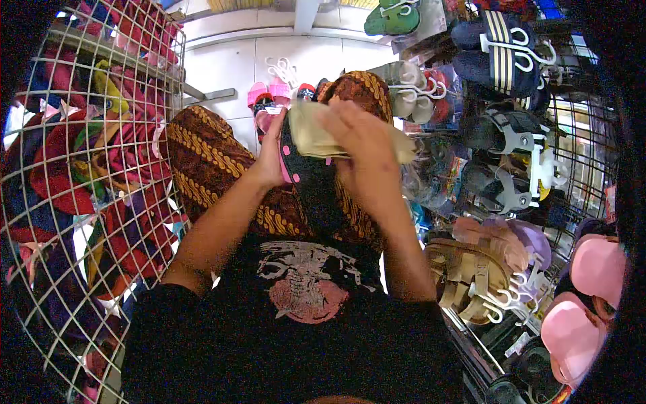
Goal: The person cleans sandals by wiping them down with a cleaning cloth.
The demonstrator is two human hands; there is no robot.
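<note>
Above my lap, my left hand [271,153] is closed around the edge of a dark sandal [308,170] with pink plugs along its sole and a pink side. My right hand [363,138], smeared by motion, presses a folded cream cloth [306,129] against the sandal's far part. The cloth hides much of the sandal's far end, and its loose edge sticks out right of my hand. Just beyond my left hand, small pink and red sandals on white hangers [269,101] lie near the floor.
A wire rack [87,168] with colourful items stands close on my left. To the right hang several sandals, among them navy striped slides [494,54], brown sandals [464,266] and pink slides [572,330]. White floor tiles [229,64] show ahead.
</note>
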